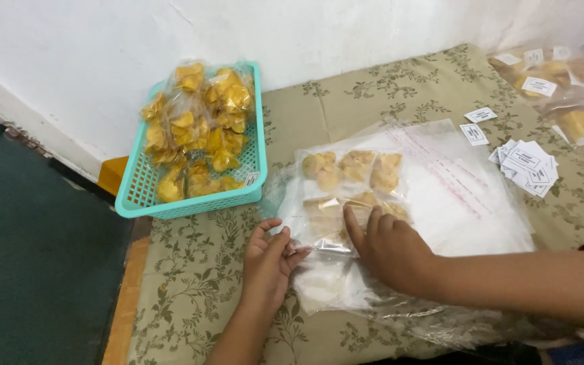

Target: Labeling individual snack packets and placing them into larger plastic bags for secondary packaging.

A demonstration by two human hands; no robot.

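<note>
We are pressing on a clear bag of pale chips (346, 196). It is lying flat in the middle of the bench (190, 270), on top of a pile of empty clear bags (468, 203). Our right hand (390, 250) is resting on the near half of the bag, with the fingers (354, 226) spread a little and pushing down. It is not wrapped around anything. Our left hand (268, 260) is sitting just to the left of it, fingers close together and pinching the bag's near left edge.

The far half of the bag is showing three pale chips side by side. More clear plastic is sticking out from under our hands, toward us.

To the left of the bag, a teal basket (140, 196) is standing by the white wall (305, 34). It is full of small bags of yellow chips (201, 128), heaped up high.

To the right of the pile, a little stack of white paper labels (525, 165) is lying on the flowery cloth, with two more labels (478, 125) lying loose near it. In the far right corner, more filled bags with labels (562, 78) are lying together.

The bench is wearing a tan cloth with leaf prints. A dark green floor (28, 257) is showing on the left.
</note>
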